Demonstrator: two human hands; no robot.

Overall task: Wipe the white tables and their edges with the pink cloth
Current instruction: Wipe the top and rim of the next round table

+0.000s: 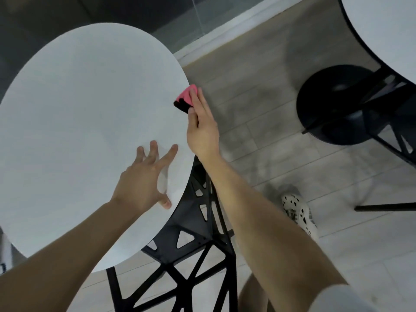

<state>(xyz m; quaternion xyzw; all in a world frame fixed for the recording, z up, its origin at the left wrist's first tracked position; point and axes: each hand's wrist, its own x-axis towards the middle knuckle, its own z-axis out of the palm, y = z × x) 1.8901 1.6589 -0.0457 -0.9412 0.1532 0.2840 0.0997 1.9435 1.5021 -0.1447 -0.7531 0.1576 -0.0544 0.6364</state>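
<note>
Nearest the camera, two bare forearms reach forward over a black chair (193,248) with triangular cut-outs, which is tucked under the near side of a round white table (78,109). The left hand (144,176) rests on the tabletop close to its near right edge, relaxed and holding nothing, with fingers spread wide and the thumb tip touching the surface. Just beyond it, the right hand (202,124) is at the table's right rim, its fingers laid fairly straight over the pink cloth (186,97) and pressing it against the edge rather than curling round it. The cloth sits on the rim itself, bunched small, with a dark patch on its lower side. To the right of the arms, a white shoe with black spots (297,212) stands on the pale plank floor (258,104). Farther off to the right is a black round stool (337,104), and above it, cut by the frame, a second white table (382,30) with a dark edge.
</note>
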